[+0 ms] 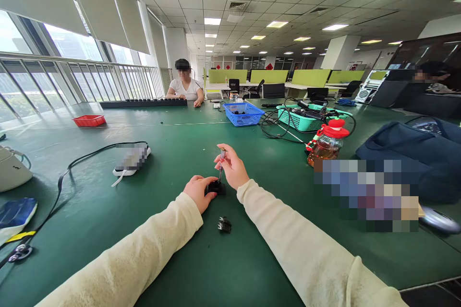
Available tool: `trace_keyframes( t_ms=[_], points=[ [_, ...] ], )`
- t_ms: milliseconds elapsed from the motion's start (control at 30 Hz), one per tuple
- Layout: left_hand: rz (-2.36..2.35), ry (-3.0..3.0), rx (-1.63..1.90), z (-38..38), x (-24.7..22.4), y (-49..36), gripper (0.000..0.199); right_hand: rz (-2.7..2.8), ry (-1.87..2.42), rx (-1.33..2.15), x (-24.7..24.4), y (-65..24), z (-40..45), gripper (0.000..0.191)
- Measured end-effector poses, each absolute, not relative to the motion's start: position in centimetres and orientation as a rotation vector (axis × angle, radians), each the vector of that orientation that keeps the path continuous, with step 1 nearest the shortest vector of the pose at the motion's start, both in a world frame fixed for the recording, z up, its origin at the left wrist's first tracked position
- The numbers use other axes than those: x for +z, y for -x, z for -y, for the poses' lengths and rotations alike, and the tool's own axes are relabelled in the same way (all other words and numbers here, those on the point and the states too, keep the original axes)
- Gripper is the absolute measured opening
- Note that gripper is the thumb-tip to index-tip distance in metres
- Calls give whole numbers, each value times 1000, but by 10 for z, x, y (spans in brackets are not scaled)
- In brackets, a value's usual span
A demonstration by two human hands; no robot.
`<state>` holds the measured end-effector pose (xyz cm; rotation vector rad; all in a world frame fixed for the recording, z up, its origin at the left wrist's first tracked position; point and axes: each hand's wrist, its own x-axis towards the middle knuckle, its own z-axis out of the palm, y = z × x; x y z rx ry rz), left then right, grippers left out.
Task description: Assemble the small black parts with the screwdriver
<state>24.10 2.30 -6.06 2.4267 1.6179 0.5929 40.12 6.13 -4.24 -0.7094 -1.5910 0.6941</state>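
Note:
My left hand point(200, 191) rests on the green table and grips a small black part point(218, 188) between thumb and fingers. Above it, my right hand point(232, 165) is closed around the handle of a screwdriver point(221, 169), held upright. The screwdriver's shaft points down to the black part; its tip is too small to make out. A second small black piece point(224, 224) with metal prongs lies on the table just in front of my hands, touched by neither.
Left are a red tray point(89, 121), a strapped device point(132, 159) and a black cord. Farther back stand a blue basket point(243, 116) and a teal basket point(304, 121) with cables. A red-lidded bottle point(328, 143) and dark bag point(410, 158) are right. A person sits across the table.

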Motion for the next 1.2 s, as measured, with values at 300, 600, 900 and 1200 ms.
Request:
trace_keyframes(
  t_ms=[300,600,900,1200],
  points=[
    [-1640,-2421,571,-24,-58,-240,45,1185,744,712,-45,-404,-64,32],
    [-1651,-2452,578,-25,-61,-240,44,1522,623,574,-43,-395,-49,28],
    [-1609,-2511,599,-27,-63,-239,35,1796,772,299,-37,-390,-38,29],
    [-1627,-2465,590,-25,-61,-240,43,1583,891,346,-43,-396,-49,33]
  ],
)
